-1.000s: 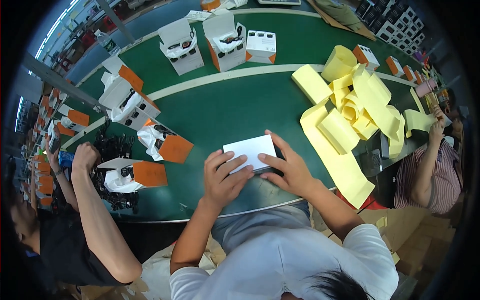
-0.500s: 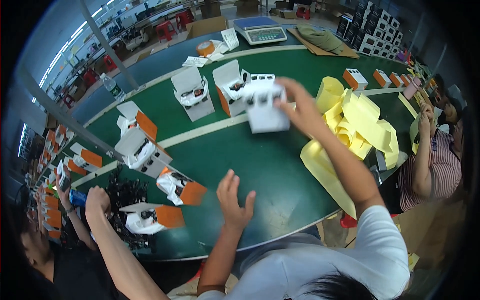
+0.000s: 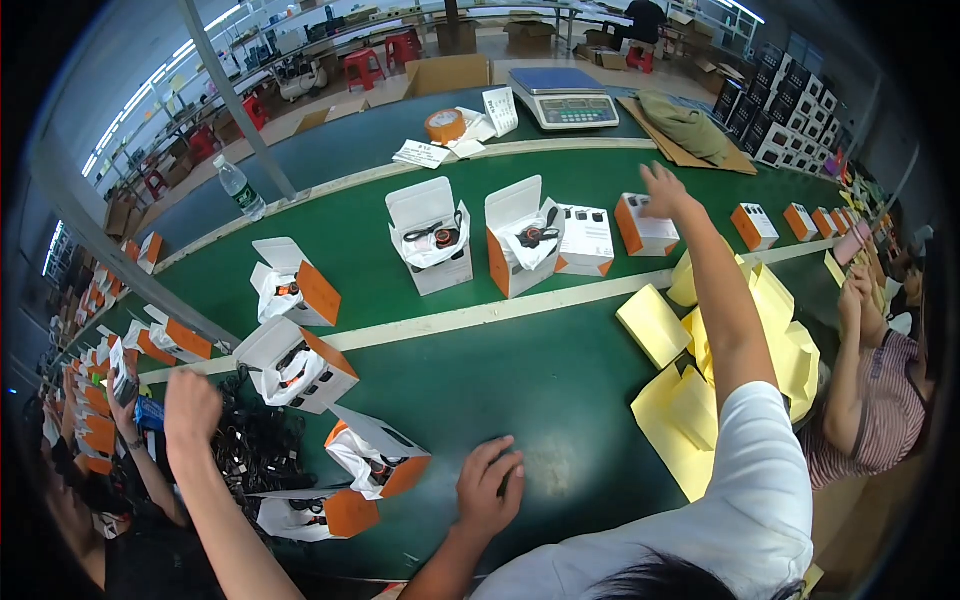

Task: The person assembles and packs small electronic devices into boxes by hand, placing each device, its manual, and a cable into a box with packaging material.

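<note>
My right hand point(image 3: 664, 192), fingers spread, reaches over the top of a closed white-and-orange carton point(image 3: 646, 228) standing on the far green strip. I cannot tell whether it touches the carton. My left hand point(image 3: 490, 486) hovers low over the near green table, fingers loosely bent and apart, holding nothing. Another closed carton point(image 3: 585, 240) stands left of the first, beside an open carton point(image 3: 522, 240) with a black-corded item in white wrapping. A second open carton point(image 3: 432, 240) stands farther left. Nearer, left of my left hand, is an open, tilted carton point(image 3: 378, 455).
Yellow folded sheets point(image 3: 672, 420) lie beneath my right arm. Black cables point(image 3: 255, 440) heap at left, near a co-worker's closed hand point(image 3: 192, 405). A pale divider point(image 3: 480, 314) crosses the table. Behind stand a scale point(image 3: 562, 98), orange tape point(image 3: 445, 125) and a water bottle point(image 3: 240, 188).
My right hand has carried the carton rightward, set it on the far strip and loosened its fingers. The whole view has shifted, with the table now lower in the picture.
</note>
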Demonstrator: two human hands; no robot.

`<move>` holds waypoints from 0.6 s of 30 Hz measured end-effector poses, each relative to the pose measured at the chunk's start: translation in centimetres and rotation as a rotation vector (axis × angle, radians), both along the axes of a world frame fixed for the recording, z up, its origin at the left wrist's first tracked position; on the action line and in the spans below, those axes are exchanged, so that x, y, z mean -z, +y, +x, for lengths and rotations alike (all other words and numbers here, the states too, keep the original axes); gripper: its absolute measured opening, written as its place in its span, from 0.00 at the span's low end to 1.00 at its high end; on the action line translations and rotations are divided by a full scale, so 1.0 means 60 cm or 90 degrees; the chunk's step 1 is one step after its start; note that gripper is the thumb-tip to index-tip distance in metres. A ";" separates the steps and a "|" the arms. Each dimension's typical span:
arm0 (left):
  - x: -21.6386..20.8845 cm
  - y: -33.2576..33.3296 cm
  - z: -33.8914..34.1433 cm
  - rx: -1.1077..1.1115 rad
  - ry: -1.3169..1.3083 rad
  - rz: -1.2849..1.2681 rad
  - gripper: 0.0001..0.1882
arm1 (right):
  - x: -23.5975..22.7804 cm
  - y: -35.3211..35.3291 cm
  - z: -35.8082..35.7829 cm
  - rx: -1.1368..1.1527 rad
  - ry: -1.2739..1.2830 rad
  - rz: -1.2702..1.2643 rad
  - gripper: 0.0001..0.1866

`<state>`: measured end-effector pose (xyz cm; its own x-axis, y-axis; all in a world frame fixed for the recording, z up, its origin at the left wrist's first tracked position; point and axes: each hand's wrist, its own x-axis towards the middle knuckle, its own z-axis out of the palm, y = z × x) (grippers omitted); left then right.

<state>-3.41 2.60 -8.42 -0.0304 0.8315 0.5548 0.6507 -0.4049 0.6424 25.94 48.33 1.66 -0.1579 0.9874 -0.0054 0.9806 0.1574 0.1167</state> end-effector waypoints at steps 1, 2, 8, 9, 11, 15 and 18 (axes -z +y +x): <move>-0.001 0.013 0.013 0.004 -0.085 -0.041 0.18 | -0.016 0.005 0.005 -0.145 0.084 -0.050 0.61; -0.003 0.027 0.026 0.002 -0.168 -0.088 0.22 | -0.023 0.017 0.001 -0.297 0.170 -0.104 0.67; -0.029 0.310 0.024 -0.237 -0.321 0.050 0.48 | -0.023 -0.041 -0.133 -0.334 0.327 -0.391 0.60; -0.009 0.369 0.006 -0.286 -0.328 0.040 0.51 | 0.004 -0.026 -0.132 -0.324 0.341 -0.395 0.55; 0.025 0.450 -0.051 -0.337 -0.308 0.032 0.56 | 0.012 -0.029 -0.144 -0.380 0.404 -0.391 0.47; -0.002 0.495 -0.098 -0.206 -0.243 -0.090 0.61 | -0.024 -0.093 -0.140 -0.368 0.330 -0.188 0.39; 0.008 0.513 -0.161 -0.031 -0.334 -0.091 0.54 | -0.084 -0.152 -0.154 -0.347 0.415 -0.213 0.40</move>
